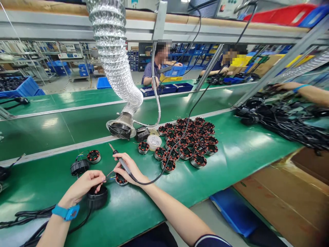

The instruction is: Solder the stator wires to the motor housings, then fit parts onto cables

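My right hand (130,168) is closed around a soldering iron (124,165), its tip pointing up and to the left. Under those fingers lies a motor stator (120,179) with copper windings, partly hidden by the hand. My left hand (88,185) pinches thin coloured wires (110,177) that run toward this stator. Just below the left fingers sits a round black housing (97,199) with a black cable. Farther back, another black housing (79,167) with wires stands beside a second stator (94,156).
Many stators (191,140) crowd the green bench right of centre. A fume extractor nozzle (120,127) hangs on a silver duct near a round pale container (154,141). Black cables (275,116) pile up at the right, beside another person's arm (308,92). Two people sit opposite.
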{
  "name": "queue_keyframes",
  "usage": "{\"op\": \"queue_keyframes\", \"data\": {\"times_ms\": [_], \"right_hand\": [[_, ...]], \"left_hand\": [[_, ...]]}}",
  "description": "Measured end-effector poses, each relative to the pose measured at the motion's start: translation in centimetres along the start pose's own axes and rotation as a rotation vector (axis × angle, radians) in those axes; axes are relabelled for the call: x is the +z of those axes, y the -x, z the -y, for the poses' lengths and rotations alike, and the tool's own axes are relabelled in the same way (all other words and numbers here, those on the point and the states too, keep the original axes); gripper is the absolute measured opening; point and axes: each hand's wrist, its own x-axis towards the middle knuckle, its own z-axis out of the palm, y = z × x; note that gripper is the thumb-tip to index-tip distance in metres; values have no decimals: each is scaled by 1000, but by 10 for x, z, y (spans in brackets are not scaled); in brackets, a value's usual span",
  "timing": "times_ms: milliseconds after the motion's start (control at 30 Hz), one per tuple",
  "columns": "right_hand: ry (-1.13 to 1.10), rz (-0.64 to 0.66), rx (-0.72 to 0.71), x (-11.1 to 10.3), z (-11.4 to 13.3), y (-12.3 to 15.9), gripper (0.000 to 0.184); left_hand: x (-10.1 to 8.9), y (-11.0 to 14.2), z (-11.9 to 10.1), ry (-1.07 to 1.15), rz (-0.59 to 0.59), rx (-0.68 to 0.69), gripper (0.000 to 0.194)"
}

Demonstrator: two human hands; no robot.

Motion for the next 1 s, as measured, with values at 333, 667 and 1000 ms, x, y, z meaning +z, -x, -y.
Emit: {"op": "queue_keyframes", "data": {"times_ms": [333, 667, 1000], "right_hand": [[-46, -29, -12, 0, -4, 0, 51], [-11, 37, -15, 3, 3, 4, 49], [62, 76, 73, 10, -3, 6, 42]], "left_hand": [[10, -14, 15, 4, -147, 30, 59], [30, -13, 1, -80, -271, 150, 54], [26, -10, 10, -31, -330, 161, 27]]}}
